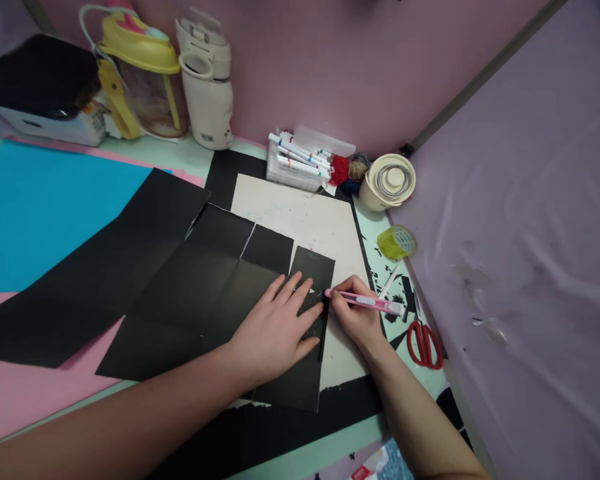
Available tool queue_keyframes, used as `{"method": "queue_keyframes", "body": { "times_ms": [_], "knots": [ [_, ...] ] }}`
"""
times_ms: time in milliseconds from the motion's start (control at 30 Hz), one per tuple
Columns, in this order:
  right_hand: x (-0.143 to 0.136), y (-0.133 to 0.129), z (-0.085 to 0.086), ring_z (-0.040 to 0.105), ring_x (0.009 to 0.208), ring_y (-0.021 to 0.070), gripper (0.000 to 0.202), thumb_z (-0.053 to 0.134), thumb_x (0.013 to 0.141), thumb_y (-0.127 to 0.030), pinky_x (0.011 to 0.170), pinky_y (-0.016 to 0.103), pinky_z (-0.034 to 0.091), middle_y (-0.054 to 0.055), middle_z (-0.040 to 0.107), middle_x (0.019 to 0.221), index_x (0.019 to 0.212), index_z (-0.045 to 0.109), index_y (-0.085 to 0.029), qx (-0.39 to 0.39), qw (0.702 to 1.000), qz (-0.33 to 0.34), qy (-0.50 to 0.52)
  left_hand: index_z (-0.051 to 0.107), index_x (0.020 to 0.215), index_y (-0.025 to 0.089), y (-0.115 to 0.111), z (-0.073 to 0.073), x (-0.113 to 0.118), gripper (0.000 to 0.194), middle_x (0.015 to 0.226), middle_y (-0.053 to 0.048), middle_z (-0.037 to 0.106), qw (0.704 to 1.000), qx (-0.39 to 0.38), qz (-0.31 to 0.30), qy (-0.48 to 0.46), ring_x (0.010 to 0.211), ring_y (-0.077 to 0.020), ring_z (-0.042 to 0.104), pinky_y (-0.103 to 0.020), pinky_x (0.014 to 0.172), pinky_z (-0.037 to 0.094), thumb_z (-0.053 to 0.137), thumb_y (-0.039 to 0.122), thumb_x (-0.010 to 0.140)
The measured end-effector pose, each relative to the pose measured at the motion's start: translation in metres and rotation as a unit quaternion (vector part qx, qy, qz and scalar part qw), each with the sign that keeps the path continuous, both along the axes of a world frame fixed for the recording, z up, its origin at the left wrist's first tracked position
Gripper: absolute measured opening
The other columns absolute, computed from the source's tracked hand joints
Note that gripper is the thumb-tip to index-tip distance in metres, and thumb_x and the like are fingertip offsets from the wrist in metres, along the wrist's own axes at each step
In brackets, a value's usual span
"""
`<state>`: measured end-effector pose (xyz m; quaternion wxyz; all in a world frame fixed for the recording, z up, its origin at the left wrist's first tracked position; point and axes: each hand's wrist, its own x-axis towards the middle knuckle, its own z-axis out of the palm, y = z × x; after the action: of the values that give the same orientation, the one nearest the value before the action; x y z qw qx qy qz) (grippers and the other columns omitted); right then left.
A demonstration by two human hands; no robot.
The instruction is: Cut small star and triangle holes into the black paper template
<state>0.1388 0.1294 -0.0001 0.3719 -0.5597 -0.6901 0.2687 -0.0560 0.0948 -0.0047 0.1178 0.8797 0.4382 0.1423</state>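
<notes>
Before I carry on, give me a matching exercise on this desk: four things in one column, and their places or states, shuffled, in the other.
Things:
1. Left hand
2. Right hand
3. Scissors
4. White markers

Places or states:
A. Piled in a clear box
B. Holding a pink craft knife
C. Red-handled, lying beside black scraps
D. Spread flat on black paper

Right pairs: 1-D, 2-B, 3-C, 4-A
</notes>
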Motion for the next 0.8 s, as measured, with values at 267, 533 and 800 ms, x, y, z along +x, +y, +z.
{"method": "queue_keyframes", "body": {
  "times_ms": [267,533,800],
  "knots": [
    [-0.001,-0.001,0.001,0.053,0.055,0.0131,0.015,0.061,0.082,-0.023,0.054,0.025,0.040,-0.002,0.058,0.062,0.069,0.054,-0.020,0.004,1.000,0.001,-0.021,0.051,0.138,0.026,0.001,0.001,0.000,0.052,0.153,-0.013,0.037,1.000,-0.005,-0.002,-0.003,0.145,-0.0334,0.023,-0.049,0.117,0.018,0.048,0.053,0.094],
    [-0.018,-0.015,0.007,0.053,0.058,0.0139,0.012,0.055,0.085,-0.022,0.056,0.026,0.040,-0.002,0.057,0.065,0.074,0.051,-0.021,0.000,0.998,-0.033,-0.060,0.054,0.134,0.022,0.000,0.003,-0.001,0.050,0.152,-0.014,0.039,1.000,0.002,-0.004,-0.003,0.145,-0.0341,0.024,-0.050,0.117,0.018,0.050,0.051,0.093],
    [-0.027,-0.024,-0.004,0.050,0.057,0.0147,0.012,0.052,0.085,-0.022,0.055,0.026,0.037,-0.002,0.053,0.063,0.073,0.049,-0.022,0.049,0.993,-0.087,-0.070,0.054,0.132,0.018,0.000,0.002,-0.001,0.050,0.150,-0.016,0.041,1.000,0.005,-0.003,-0.010,0.144,-0.0344,0.026,-0.050,0.116,0.018,0.051,0.049,0.093]
  ]
}}
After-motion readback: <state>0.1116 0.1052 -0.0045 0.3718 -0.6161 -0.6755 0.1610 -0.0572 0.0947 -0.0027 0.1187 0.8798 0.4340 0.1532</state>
